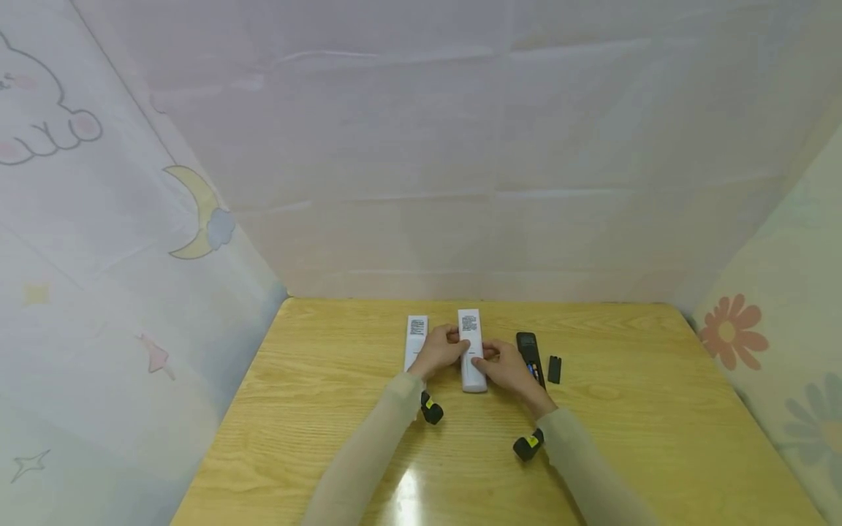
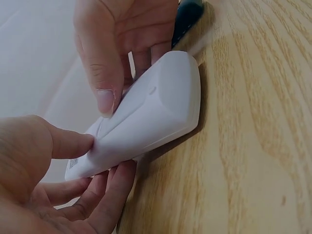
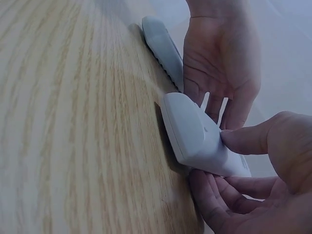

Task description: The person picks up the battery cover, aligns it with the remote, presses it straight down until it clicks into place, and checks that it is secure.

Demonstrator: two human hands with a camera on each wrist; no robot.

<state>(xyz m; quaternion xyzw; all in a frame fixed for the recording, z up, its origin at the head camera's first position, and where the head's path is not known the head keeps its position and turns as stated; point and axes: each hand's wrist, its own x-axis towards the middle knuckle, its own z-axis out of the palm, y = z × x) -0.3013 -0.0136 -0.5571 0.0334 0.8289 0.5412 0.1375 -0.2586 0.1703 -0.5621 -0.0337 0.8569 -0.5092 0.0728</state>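
Note:
A white remote control [image 1: 472, 376] lies back side up between both hands, its printed label toward the far end. From the left, my left hand [image 1: 439, 351] grips its edge, thumb on top and fingers along the underside [image 2: 29, 165]. My right hand [image 1: 506, 365] holds the opposite edge, its thumb pressing on the back near the battery cover line. In the right wrist view, the near end of the remote [image 3: 187, 126] is tilted up off the wooden table [image 3: 87, 126], with a shadow beneath it.
Left of the hands lies a second white remote [image 1: 416, 337], also label up. On the right, a black remote [image 1: 528, 346] has its battery compartment open with batteries [image 1: 532, 371] showing. Beside it is a loose black battery cover [image 1: 555, 370]. Draped sheets [image 1: 460, 241] border the table.

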